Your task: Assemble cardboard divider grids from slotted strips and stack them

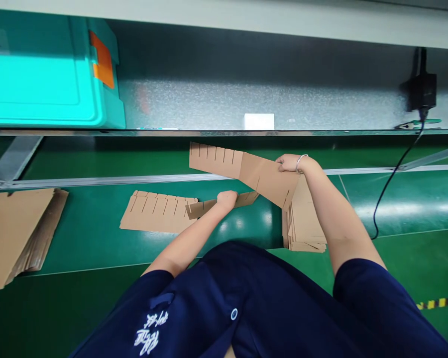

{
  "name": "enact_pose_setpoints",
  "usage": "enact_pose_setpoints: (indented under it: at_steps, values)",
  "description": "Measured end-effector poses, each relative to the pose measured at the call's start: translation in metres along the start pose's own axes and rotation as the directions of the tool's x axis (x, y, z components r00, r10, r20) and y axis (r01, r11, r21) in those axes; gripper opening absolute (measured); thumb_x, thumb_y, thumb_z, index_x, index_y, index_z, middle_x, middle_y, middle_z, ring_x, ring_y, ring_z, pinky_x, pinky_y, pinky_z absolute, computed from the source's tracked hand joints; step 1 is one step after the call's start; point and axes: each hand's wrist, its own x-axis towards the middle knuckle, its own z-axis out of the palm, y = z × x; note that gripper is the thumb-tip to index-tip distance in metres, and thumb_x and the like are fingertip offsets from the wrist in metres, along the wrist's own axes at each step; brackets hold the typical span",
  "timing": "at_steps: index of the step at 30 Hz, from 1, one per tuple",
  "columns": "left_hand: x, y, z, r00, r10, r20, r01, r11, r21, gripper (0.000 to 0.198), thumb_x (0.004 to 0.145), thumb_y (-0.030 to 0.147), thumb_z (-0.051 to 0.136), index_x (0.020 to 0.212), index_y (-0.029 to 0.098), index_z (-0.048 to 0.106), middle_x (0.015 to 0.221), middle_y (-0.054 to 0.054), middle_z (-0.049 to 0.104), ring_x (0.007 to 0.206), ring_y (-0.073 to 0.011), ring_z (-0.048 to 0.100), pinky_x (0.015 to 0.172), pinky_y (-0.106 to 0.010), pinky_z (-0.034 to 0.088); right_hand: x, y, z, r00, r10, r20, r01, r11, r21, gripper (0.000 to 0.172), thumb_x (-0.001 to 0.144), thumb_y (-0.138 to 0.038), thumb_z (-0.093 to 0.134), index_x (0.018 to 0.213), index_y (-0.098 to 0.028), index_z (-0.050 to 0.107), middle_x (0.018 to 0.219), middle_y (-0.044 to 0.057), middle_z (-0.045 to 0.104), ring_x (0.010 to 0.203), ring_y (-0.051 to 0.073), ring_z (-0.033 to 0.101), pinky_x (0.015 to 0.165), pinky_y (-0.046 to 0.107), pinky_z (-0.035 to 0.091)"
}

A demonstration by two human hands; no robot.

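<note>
My right hand (289, 162) is closed on the upper edge of a wide cardboard divider sheet (268, 174), which is creased and has slots along its edges. In my left hand (227, 199) is a narrow slotted cardboard strip (246, 198), its right end touching or overlapping the lower edge of the wide sheet. A stack of slotted cardboard strips (159, 212) lies on the green surface to the left, partly behind my left forearm. Below my right hand is a pile of cardboard sheets (308, 214), partly covered by the held sheet and my forearm.
At far left lies a thick stack of cardboard (18, 228). The metal shelf (194, 94) ahead carries a teal bin (45, 74) with an orange latch, a white box (259, 122) and a black power adapter (422, 91). Its cable (390, 181) hangs down on the right.
</note>
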Motion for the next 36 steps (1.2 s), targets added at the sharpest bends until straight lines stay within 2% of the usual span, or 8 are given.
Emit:
enact_pose_setpoints:
  at_steps: [4, 9, 13, 19, 24, 29, 32, 36]
  values:
    - [-0.004, -0.009, 0.006, 1.000, 0.002, 0.001, -0.002, 1.000, -0.011, 0.024, 0.081, 0.014, 0.048, 0.098, 0.016, 0.065, 0.098, -0.014, 0.066, 0.093, -0.0243, 0.063, 0.074, -0.032, 0.050, -0.007, 0.003, 0.005, 0.989, 0.014, 0.149, -0.029, 0.995, 0.095, 0.036, 0.075, -0.026, 0.055, 0.109, -0.020, 0.063, 0.089, 0.003, 0.068, 0.067, 0.015, 0.059, 0.059, 0.024, 0.043]
    - [-0.006, -0.014, 0.012, 1.000, 0.014, -0.009, -0.014, 1.000, -0.017, 0.027, 0.083, 0.014, 0.043, 0.101, 0.017, 0.063, 0.099, -0.012, 0.066, 0.095, -0.0226, 0.062, 0.075, -0.030, 0.049, -0.017, 0.000, 0.017, 0.990, 0.045, 0.136, -0.059, 0.993, 0.104, 0.038, 0.075, -0.022, 0.053, 0.112, -0.020, 0.061, 0.095, 0.004, 0.068, 0.071, 0.016, 0.061, 0.058, 0.023, 0.043]
    - [-0.005, -0.014, 0.017, 0.999, 0.027, -0.025, -0.027, 0.999, -0.022, 0.027, 0.084, 0.015, 0.042, 0.102, 0.017, 0.062, 0.100, -0.012, 0.065, 0.096, -0.0230, 0.061, 0.074, -0.029, 0.048, -0.028, -0.012, 0.035, 0.997, 0.047, 0.062, -0.049, 0.999, 0.019, 0.039, 0.074, -0.018, 0.052, 0.112, -0.018, 0.060, 0.104, 0.008, 0.066, 0.083, 0.019, 0.062, 0.063, 0.023, 0.043]
    - [-0.004, -0.011, 0.020, 0.998, 0.039, -0.052, -0.041, 0.999, -0.026, 0.024, 0.084, 0.017, 0.043, 0.098, 0.017, 0.062, 0.096, -0.011, 0.066, 0.093, -0.0230, 0.062, 0.073, -0.030, 0.048, -0.037, -0.029, 0.087, 0.998, 0.066, -0.014, -0.068, 0.993, -0.098, 0.040, 0.078, -0.013, 0.047, 0.118, -0.014, 0.053, 0.110, 0.016, 0.063, 0.100, 0.026, 0.059, 0.076, 0.030, 0.044]
    - [-0.005, -0.011, 0.020, 0.995, 0.041, -0.089, -0.042, 0.999, -0.014, 0.021, 0.086, 0.021, 0.042, 0.096, 0.018, 0.061, 0.097, -0.010, 0.065, 0.091, -0.0216, 0.061, 0.072, -0.028, 0.047, -0.052, -0.041, 0.147, 0.982, 0.185, -0.019, -0.186, 0.981, -0.052, 0.039, 0.083, -0.011, 0.042, 0.122, -0.012, 0.044, 0.096, 0.017, 0.066, 0.088, 0.026, 0.064, 0.069, 0.032, 0.047]
    - [-0.004, -0.007, 0.023, 0.991, 0.049, -0.125, -0.049, 0.999, 0.002, 0.022, 0.087, 0.022, 0.041, 0.098, 0.018, 0.060, 0.098, -0.009, 0.064, 0.091, -0.0199, 0.060, 0.073, -0.028, 0.046, -0.072, -0.048, 0.199, 0.960, 0.269, -0.075, -0.267, 0.963, 0.043, 0.052, 0.088, -0.015, 0.038, 0.137, -0.011, 0.023, 0.086, 0.014, 0.067, 0.076, 0.022, 0.066, 0.063, 0.028, 0.046]
    - [-0.003, -0.004, 0.024, 0.985, 0.071, -0.154, -0.069, 0.997, 0.019, 0.022, 0.088, 0.020, 0.041, 0.098, 0.018, 0.060, 0.098, -0.009, 0.063, 0.092, -0.0191, 0.059, 0.072, -0.027, 0.045, -0.082, -0.050, 0.218, 0.945, 0.314, -0.086, -0.308, 0.948, 0.076, 0.052, 0.092, -0.018, 0.032, 0.140, -0.010, 0.016, 0.081, 0.012, 0.067, 0.073, 0.020, 0.066, 0.061, 0.027, 0.045]
    - [-0.001, 0.004, 0.027, 0.977, 0.126, -0.174, -0.119, 0.992, 0.052, 0.020, 0.088, 0.020, 0.041, 0.095, 0.018, 0.060, 0.096, -0.008, 0.062, 0.091, -0.0194, 0.059, 0.070, -0.027, 0.044, -0.091, -0.050, 0.219, 0.941, 0.325, -0.097, -0.317, 0.944, 0.088, 0.050, 0.093, -0.019, 0.030, 0.140, -0.009, 0.018, 0.084, 0.013, 0.067, 0.076, 0.021, 0.066, 0.062, 0.028, 0.045]
